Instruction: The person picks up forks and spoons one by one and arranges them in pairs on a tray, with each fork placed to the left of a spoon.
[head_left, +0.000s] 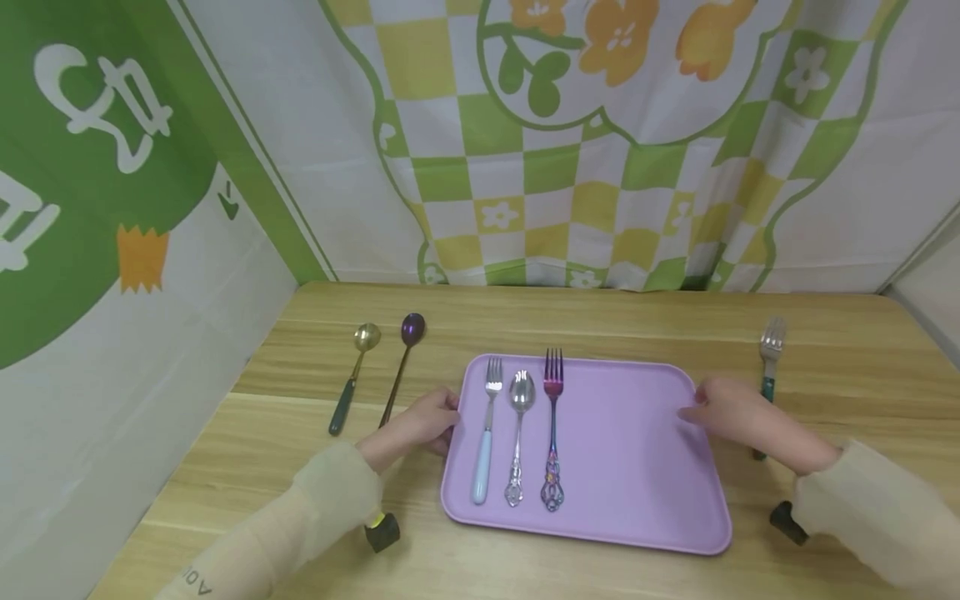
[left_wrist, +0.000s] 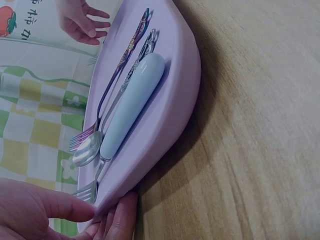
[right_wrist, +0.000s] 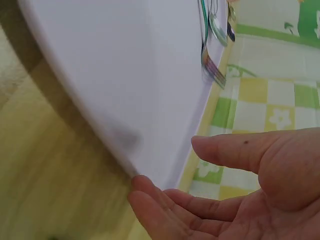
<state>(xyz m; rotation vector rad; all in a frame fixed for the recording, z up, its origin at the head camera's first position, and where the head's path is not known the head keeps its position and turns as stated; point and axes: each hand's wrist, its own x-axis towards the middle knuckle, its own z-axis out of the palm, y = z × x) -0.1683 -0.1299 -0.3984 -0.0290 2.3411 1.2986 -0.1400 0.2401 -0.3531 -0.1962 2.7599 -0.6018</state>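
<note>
A purple tray (head_left: 622, 450) lies on the wooden table. On its left half rest a light-blue-handled fork (head_left: 483, 467), a silver spoon (head_left: 521, 392) and an iridescent fork (head_left: 553, 387), side by side. My left hand (head_left: 431, 417) grips the tray's left edge; in the left wrist view the thumb is on top of the rim and the fingers curl beneath it. At the right edge is my right hand (head_left: 731, 408), its thumb held apart from the fingers. In the right wrist view, the right fingertips (right_wrist: 142, 182) are right at the tray's rim.
Left of the tray lie a gold spoon with a dark green handle (head_left: 342, 407) and a dark purple spoon (head_left: 412, 329). A green-handled fork (head_left: 771, 342) lies to the right, partly behind my right hand. A checkered curtain (head_left: 547, 200) hangs at the table's back edge.
</note>
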